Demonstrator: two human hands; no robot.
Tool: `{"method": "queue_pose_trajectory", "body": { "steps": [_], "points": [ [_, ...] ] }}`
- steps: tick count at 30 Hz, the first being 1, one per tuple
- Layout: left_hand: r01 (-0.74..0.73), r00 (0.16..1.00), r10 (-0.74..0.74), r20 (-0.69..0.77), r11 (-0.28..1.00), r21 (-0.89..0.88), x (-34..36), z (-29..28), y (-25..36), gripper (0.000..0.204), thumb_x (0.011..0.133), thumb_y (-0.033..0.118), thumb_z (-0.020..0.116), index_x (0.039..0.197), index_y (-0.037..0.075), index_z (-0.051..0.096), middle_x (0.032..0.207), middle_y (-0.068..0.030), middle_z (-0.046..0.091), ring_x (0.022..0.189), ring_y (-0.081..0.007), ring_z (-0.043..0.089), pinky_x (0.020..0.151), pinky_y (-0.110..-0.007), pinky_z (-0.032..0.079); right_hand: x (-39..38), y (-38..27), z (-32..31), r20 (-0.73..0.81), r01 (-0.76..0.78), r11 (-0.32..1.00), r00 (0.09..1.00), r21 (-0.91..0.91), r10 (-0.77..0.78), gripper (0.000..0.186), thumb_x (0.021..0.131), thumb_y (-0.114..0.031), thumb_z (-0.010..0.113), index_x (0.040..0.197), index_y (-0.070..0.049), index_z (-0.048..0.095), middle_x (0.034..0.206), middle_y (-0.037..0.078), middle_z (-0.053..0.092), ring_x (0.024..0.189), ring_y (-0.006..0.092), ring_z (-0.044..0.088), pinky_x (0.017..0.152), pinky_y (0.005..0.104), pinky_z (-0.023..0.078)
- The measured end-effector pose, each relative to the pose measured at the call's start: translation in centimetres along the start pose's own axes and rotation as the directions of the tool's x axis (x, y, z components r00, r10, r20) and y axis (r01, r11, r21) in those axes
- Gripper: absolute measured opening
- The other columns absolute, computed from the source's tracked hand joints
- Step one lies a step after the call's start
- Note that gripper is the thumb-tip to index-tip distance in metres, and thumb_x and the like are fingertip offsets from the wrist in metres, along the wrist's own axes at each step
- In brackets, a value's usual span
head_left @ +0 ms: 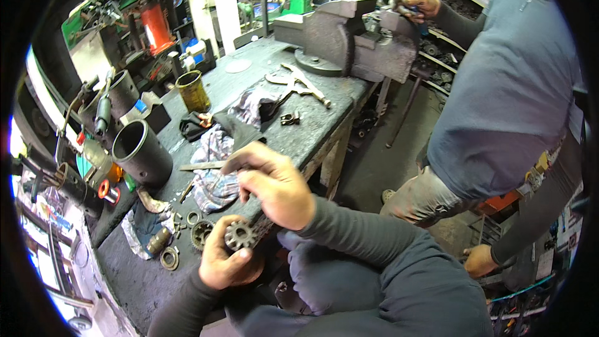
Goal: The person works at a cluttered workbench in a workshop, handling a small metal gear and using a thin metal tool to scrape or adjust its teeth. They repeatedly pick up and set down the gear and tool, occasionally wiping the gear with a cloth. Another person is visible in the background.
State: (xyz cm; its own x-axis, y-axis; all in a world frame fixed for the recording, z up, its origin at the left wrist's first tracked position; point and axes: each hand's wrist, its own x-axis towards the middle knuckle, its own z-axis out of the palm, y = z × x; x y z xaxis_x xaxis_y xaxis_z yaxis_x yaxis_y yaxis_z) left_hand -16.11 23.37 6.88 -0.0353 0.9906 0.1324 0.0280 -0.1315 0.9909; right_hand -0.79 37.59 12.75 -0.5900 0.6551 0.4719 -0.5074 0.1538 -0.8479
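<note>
Gripping toothed gear (240, 236) in left hand (223, 261), seven o'clock of centre — apparently inspecting. Curling right hand (271, 184) at one o'clock of gear, can't tell if gripping flat metal strip (203, 166) — next, likely needs steady left hold.

Low in the frame, left of centre, the left hand (221, 263) is closed in a grip, its forearm (184, 309) angled up from the lower edge. Nearer the centre, the right hand (281, 190) is held with bent fingers.
</note>
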Motion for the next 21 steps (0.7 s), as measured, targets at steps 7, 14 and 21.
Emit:
{"method": "queue_pose_trajectory", "body": {
  "steps": [7, 14, 21],
  "points": [
    [-0.022, 0.986, 0.058, 0.154, 0.974, -0.225, -0.3, 1.5, -2.9, 0.071, 0.084, 0.035, 0.086, 0.134, 0.0, 0.049, 0.116, -0.007, 0.061, 0.103, -0.0139, 0.058, 0.09, -0.03, 0.049, -1.8, -3.0, -1.2, -0.007, 0.109, 0.992, 0.994, 0.064, -0.109, 0.022, 0.096, 0.0, 0.058, 0.117, 0.005, 0.06, 0.106, 0.011, 0.066, 0.092, 0.0149, 0.063, 0.082, 0.0287, 0.052],
    [-0.19, 0.969, 0.209, 0.129, 0.971, -0.148, -4.1, 0.5, -5.1, 0.071, 0.084, 0.034, 0.085, 0.134, -0.003, 0.05, 0.117, -0.0146, 0.064, 0.102, -0.0222, 0.065, 0.09, -0.035, 0.052, -2.4, -3.0, 0.4, 0.241, 0.138, 0.987, 0.964, -0.077, -0.116, 0.023, 0.096, -0.011, 0.068, 0.112, 0.001, 0.055, 0.092, 0.014, 0.064, 0.077, 0.0202, 0.063, 0.065, 0.0315, 0.055],
    [-0.603, 0.759, 0.604, 0.246, 0.793, -0.087, -3.3, -2.1, -3.3, 0.072, 0.085, 0.034, 0.085, 0.133, -0.006, 0.049, 0.109, -0.0178, 0.068, 0.082, -0.0317, 0.072, 0.071, -0.04, 0.057, -0.4, -3.8, 0.6, 0.811, 0.412, 0.906, 0.56, -0.097, -0.168, 0.02, 0.089, -0.009, 0.077, 0.103, -0.005, 0.064, 0.1, 0.017, 0.074, 0.08, 0.0284, 0.073, 0.061, 0.0325, 0.057]
  ]
}}
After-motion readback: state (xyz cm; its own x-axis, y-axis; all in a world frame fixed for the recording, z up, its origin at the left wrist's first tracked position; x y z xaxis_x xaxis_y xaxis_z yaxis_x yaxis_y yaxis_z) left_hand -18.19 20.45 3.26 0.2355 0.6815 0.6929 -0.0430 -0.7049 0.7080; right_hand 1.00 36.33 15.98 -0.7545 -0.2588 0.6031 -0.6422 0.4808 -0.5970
